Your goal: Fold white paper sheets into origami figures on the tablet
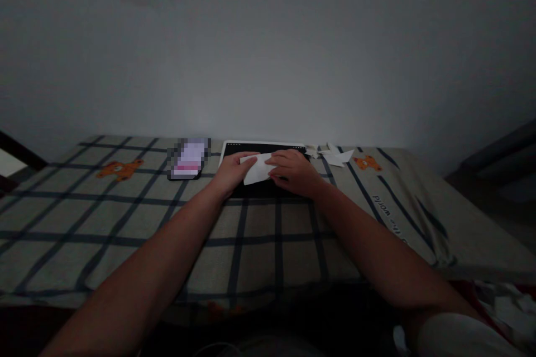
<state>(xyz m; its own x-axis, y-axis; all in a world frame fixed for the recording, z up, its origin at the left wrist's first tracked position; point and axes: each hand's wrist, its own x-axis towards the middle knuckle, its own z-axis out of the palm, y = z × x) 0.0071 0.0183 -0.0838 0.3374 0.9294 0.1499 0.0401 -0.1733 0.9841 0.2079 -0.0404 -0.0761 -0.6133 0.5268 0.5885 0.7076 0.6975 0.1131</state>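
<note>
A small white sheet of paper (256,169) lies folded on a black board with a white rim (263,147), far out on the checked cloth. My left hand (231,170) grips the paper's left side, thumb and fingers closed on its edge. My right hand (293,172) presses down on the paper's right part with bent fingers. Both arms reach straight forward. The paper's lower part is partly hidden under my hands.
A phone with a lit screen (188,159) lies just left of the board. Several small white paper pieces (333,155) sit right of it near the wall. The checked cloth with orange bear prints (119,169) covers the surface. A grey wall stands right behind.
</note>
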